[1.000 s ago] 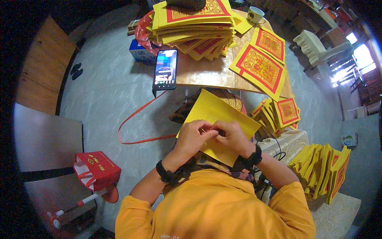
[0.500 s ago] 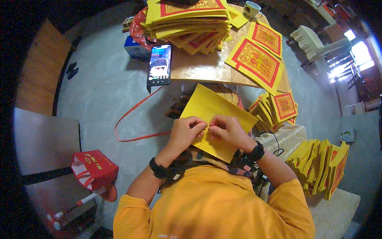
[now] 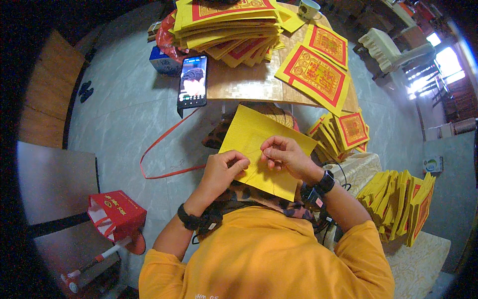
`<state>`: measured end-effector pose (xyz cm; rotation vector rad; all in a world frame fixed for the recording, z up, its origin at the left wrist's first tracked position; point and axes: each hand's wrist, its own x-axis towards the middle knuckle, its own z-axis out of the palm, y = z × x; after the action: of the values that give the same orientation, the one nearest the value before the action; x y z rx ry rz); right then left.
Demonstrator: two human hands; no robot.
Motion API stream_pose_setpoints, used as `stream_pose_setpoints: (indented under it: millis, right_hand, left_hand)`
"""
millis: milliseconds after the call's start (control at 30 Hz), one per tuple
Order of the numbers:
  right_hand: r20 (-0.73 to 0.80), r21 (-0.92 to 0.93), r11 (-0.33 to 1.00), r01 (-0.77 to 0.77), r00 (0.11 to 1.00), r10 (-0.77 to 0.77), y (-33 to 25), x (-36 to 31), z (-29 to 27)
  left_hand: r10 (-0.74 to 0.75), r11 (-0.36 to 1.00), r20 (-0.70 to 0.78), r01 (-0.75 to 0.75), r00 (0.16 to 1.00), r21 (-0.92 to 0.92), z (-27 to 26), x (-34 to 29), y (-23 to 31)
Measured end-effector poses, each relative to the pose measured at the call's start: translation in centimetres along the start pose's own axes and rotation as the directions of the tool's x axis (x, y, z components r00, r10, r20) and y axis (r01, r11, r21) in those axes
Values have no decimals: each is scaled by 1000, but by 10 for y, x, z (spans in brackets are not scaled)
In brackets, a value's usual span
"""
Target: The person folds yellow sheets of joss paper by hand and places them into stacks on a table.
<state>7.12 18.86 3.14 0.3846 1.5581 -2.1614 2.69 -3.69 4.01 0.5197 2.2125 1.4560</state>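
Note:
A sheet or thin stack of plain yellow paper point(image 3: 271, 183) lies tilted on my lap, in front of my body. My left hand point(image 3: 226, 168) rests at its left part, thumb and fingers pinched together; what is in the pinch cannot be made out. Above the paper's middle, my right hand point(image 3: 284, 155) is closed with thumb and forefinger together on a thin thread point(image 3: 253, 149). This thread is faint and runs over the yellow surface between the hands. Both wrists wear black bands.
Ahead stands a wooden table point(image 3: 244, 85) with a tall pile of red-printed yellow paper point(image 3: 226, 35), a propped phone point(image 3: 192, 82) and a cup point(image 3: 308, 9). More paper bundles point(image 3: 396, 202) stand at the right. A red bag point(image 3: 117, 212) is at the left, a red strap point(image 3: 162, 137) nearer.
My hands have moved apart: the right one lifted up and right, the left one slid slightly left and down. The thread between them now shows. The whole view shifted a little.

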Motion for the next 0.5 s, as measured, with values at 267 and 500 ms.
stream_pose_setpoints:
  millis: [267,500]
  right_hand:
    - [147,-697,679,231,973,-180,15,10,-2]
    - [97,-535,809,244,969,-228,-11,-9,29]
  left_hand:
    - [207,960,1,-203,978,195,-2,4,13]
    - [157,987,6,-156,988,-38,5,9,25]
